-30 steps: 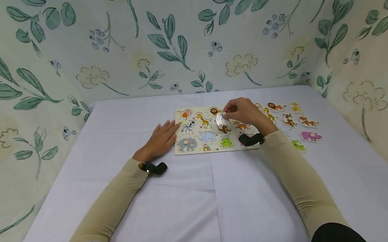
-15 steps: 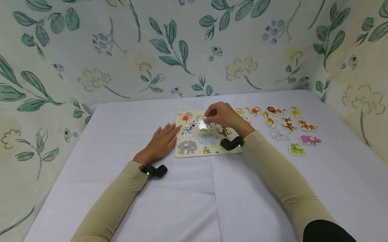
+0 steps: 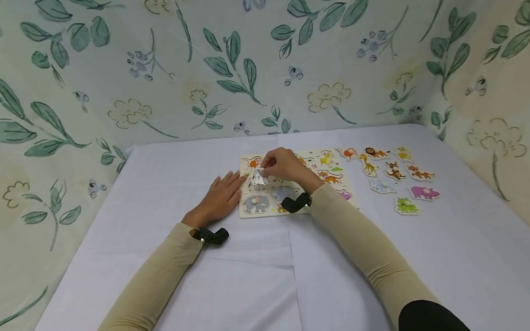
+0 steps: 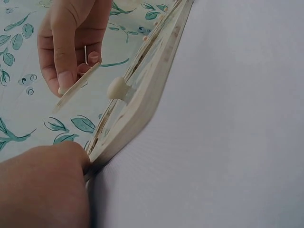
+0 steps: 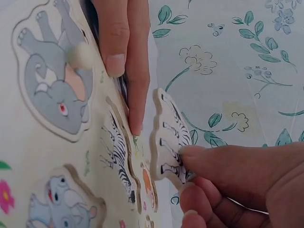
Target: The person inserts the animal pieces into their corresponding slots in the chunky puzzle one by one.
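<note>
My right hand [image 3: 284, 166] pinches a zebra puzzle piece [image 5: 168, 137] between thumb and fingers. The piece hangs tilted just above the zebra-shaped recess [image 5: 118, 154] in the wooden puzzle board [image 3: 266, 214]; the right wrist view shows a gap between them. My left hand [image 3: 220, 196] lies flat with fingers spread, its fingertips at the board's left edge. Below the zebra recess, an elephant piece [image 5: 57, 80] with a round knob sits in its slot. The rhino recess [image 5: 64, 204] is beside it. The right hand and forearm hide part of the board.
Several loose animal pieces lie right of the board, among them a lion [image 3: 376, 153], a giraffe [image 3: 367, 165], a purple hippo [image 3: 424, 192] and a green frog [image 3: 406, 206]. A white cloth [image 3: 251, 278] covers the table. Patterned fabric [image 3: 156, 67] hangs behind it.
My right hand has moved left across the board with the zebra piece, from near its middle to over the zebra recess. The left hand stays at the board's left edge.
</note>
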A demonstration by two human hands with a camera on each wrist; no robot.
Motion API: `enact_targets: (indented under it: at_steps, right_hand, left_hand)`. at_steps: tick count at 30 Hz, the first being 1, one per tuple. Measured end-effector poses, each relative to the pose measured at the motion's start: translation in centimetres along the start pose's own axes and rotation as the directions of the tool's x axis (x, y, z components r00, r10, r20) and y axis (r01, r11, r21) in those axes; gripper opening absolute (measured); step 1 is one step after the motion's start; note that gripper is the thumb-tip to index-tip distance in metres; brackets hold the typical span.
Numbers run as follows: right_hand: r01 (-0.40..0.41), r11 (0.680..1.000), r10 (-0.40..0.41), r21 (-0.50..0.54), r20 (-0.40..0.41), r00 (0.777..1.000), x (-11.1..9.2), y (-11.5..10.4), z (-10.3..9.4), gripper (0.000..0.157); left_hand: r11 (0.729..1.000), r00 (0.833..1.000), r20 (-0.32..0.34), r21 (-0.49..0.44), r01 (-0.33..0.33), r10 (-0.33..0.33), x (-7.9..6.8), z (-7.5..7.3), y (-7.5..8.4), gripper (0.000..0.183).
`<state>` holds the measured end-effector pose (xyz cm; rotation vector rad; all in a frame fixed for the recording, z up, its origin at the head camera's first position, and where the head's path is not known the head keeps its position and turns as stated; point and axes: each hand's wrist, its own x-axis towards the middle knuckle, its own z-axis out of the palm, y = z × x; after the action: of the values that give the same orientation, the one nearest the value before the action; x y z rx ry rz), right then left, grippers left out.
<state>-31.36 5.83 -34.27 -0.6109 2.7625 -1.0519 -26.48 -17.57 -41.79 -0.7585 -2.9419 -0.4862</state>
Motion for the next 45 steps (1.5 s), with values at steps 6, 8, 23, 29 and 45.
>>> enact_targets:
  at_steps: [6, 8, 23, 29, 45]
  right_hand:
    - [-0.004, 1.0, 0.004, -0.001, 0.013, 1.0, -0.1, 0.4, 0.7, 0.011]
    - [-0.004, 1.0, 0.004, 0.006, 0.019, 1.0, 0.0, 0.4, 0.8, 0.011]
    - [-0.011, 1.0, 0.011, -0.001, 0.012, 1.0, 0.6, 0.4, 1.8, 0.011]
    - [-0.019, 1.0, 0.019, 0.007, 0.011, 1.0, 0.7, 0.5, 1.9, 0.011]
    - [-0.029, 0.999, 0.029, 0.039, 0.019, 0.999, 0.6, 0.9, 1.7, 0.01]
  left_hand:
    - [1.0, 1.0, 0.003, -0.014, -0.011, 0.011, 0.1, 0.0, 0.2, 0.051]
    - [1.0, 1.0, 0.006, -0.016, -0.008, 0.008, 0.1, 0.0, 0.2, 0.051]
    - [1.0, 1.0, 0.029, -0.011, 0.01, -0.01, 0.0, -0.4, 0.2, 0.051]
    - [1.0, 1.0, 0.024, -0.015, 0.013, -0.013, 0.1, -0.4, 0.2, 0.051]
    - [1.0, 1.0, 0.005, -0.021, 0.01, -0.01, 0.0, 0.1, 0.2, 0.05]
